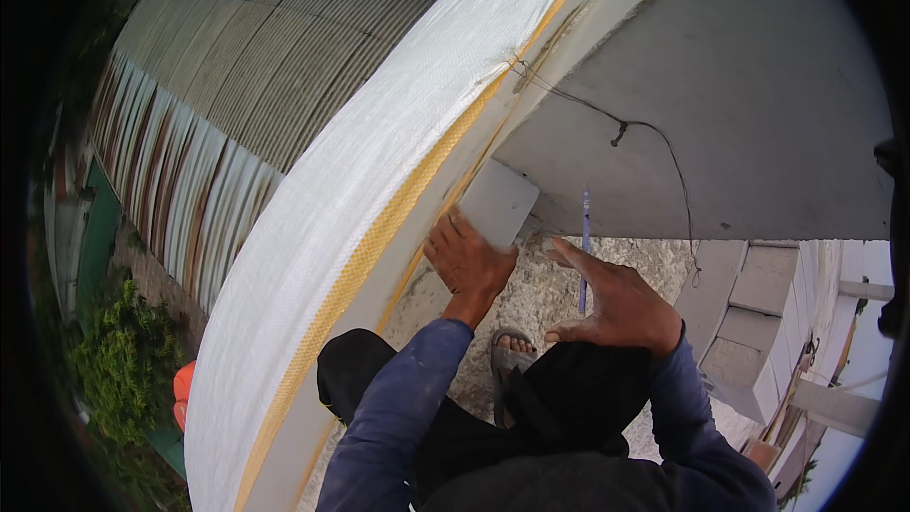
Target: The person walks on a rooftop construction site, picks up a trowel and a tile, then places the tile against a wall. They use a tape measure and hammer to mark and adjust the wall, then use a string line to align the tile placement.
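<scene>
— That dark shirt front [550, 484] is closest to us, well below the grey block [500, 201]. What's the block up against?

— It lies just left of the big grey panel's [720, 85] corner, with the yellow-edged white sheet [351, 199] running along its other side.

— And the hands?

— The left hand [474, 261] holds the block's near end, fingers bent at one side, thumb toward the other. The right hand [621, 299], below and right of the block, has thumb and fingers wide apart. A thin violet-blue stick [585, 223] crosses there; whether the fingers trap it, I can't tell from here.

— How would you handle it well?

— I'd press evenly, fingertips clear of the block's underside, and check for grit beneath; the rough floor [550, 289] could make it rock, I'd judge. The loose wire [664, 137] right of the block might snag a sleeve, too.

— Any brands or writing?

— None I can read. The block's face looks plain, and any marks on the stick are too small.
</scene>
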`<state>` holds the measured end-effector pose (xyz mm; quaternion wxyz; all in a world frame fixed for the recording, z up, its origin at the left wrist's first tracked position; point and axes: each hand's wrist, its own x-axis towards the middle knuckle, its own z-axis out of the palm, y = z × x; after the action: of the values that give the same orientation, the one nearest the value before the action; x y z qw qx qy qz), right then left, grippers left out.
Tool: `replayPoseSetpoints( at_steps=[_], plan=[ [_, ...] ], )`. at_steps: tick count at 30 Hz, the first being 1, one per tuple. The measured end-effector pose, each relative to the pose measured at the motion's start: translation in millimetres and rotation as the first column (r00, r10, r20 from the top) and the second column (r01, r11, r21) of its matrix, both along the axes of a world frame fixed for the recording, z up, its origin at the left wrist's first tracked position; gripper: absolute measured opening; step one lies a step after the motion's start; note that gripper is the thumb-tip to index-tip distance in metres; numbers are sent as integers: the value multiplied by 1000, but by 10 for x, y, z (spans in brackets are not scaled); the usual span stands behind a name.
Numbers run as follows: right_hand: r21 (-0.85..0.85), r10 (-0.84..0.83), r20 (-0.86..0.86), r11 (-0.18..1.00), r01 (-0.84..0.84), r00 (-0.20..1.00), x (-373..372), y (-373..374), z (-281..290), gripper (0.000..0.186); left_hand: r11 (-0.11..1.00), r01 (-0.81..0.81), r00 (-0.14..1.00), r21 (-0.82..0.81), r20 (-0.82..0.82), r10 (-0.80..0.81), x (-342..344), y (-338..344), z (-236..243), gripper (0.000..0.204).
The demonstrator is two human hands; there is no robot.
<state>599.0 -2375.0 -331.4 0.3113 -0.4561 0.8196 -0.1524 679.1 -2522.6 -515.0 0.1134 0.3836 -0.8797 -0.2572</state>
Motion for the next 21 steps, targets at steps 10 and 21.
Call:
replayPoseSetpoints(
  at_steps=[10, 21],
  plan=[
    [44, 18, 2, 999, -18, 1000, -4, 65, -63, 92, 999, 4, 1000, -33, 21, -3, 8, 35, -17, 103],
    [34, 23, -73, 999, -20, 997, -32, 224, -169, 52, 1000, -6, 1000, -8, 28, 6, -2, 55, 17, 102]
  ],
)
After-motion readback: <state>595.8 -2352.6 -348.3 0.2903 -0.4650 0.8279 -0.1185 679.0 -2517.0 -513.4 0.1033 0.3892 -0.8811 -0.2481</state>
